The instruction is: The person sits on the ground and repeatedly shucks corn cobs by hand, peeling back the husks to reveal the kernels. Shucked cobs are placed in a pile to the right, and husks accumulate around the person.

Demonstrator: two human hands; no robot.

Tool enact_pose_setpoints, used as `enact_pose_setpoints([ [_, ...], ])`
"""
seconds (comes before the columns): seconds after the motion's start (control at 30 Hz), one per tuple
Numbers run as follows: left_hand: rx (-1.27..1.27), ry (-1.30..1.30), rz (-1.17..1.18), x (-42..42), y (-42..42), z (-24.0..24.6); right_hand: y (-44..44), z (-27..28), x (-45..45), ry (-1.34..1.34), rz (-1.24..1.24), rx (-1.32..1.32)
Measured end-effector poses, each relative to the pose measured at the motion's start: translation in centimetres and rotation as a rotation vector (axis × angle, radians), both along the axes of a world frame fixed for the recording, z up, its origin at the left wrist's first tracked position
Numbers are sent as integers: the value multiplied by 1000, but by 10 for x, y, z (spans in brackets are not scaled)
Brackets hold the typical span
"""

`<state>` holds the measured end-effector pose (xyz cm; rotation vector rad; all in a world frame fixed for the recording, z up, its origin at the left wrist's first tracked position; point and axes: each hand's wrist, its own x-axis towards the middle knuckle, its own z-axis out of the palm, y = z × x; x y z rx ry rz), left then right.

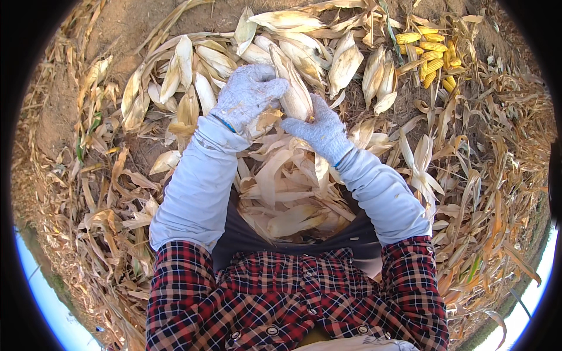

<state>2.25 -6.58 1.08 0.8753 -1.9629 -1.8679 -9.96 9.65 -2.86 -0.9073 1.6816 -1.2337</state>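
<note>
An ear of corn in its dry husk is held between my two gloved hands, tilted with its tip away from me. My left hand grips it from the left, thumb along the husk. At the near end, the fingers and thumb of my right hand close around its base. Most of the left fingers are hidden behind the glove. Below the hands, loose peeled husks pile up between my legs. Just beyond lies a heap of unhusked corn ears.
Bare yellow corn cobs are stacked on the ground at the far right. More unhusked ears lie ahead. Dry stalks and leaves cover the soil on the right, with similar litter on the left.
</note>
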Motion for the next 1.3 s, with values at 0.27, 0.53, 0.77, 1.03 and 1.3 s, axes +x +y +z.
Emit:
enact_pose_setpoints([
  [0.27, -175, -103, 49, -5, -4, -15, 2, -14, -2, -14, -34, -8],
  [0.53, 503, 316, 117, -6, 11, -25, 5, 1, -4, -512, -80, -98],
  [0.77, 778, 538, 118, -17, 23, -39, 0, -11, 2, -413, -273, -215],
  [1.03, 728, 40, -568, 2, 64, -12, -3, -3, -29, -889, -442, -102],
  [1.3, -282, -333, -1140, -13, 44, 0, -2, -7, -54, -792, -485, -287],
])
